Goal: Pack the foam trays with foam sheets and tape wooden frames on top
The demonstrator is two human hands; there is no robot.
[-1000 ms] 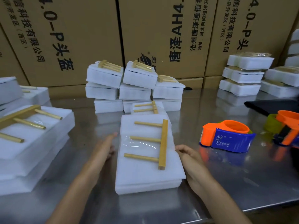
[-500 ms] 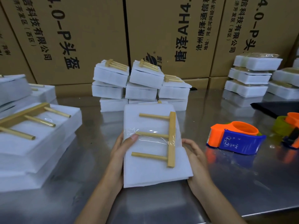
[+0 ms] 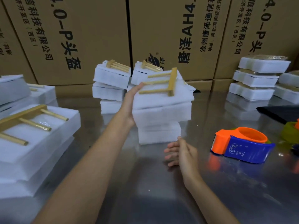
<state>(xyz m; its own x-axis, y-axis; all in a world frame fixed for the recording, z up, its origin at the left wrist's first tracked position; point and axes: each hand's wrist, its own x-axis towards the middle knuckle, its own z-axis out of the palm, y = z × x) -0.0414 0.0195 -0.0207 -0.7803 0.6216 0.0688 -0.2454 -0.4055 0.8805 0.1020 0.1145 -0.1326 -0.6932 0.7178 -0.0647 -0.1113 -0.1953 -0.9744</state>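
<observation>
Left hand stretched forward, gripping the near-left edge of a packed foam tray: thumb laid on the top foam sheet, other fingers hidden beneath. Tray raised and tilted, far edge higher, resting on or just over a second foam tray standing on the steel table; whether the two touched could not be told through the blur. Wooden frame lying on top of the held tray, right of the left thumb, its three rods pointing toward that thumb and its crossbar on the far side from it; a strip of clear tape glinting across the middle rod.

Right hand low over the table, fingers spread and loosely straight, holding nothing, fingertips just short of the lower tray's near-right corner.

Right of the right hand's fingers, well apart: an orange and blue tape dispenser, sitting on the table. Beyond the left hand's fingers, near: stacks of finished trays topped with frames, against cardboard boxes with printed lettering. Left of the left forearm: a larger foam pile carrying another frame. Far right, well beyond either hand: more white trays, stacked three high.
</observation>
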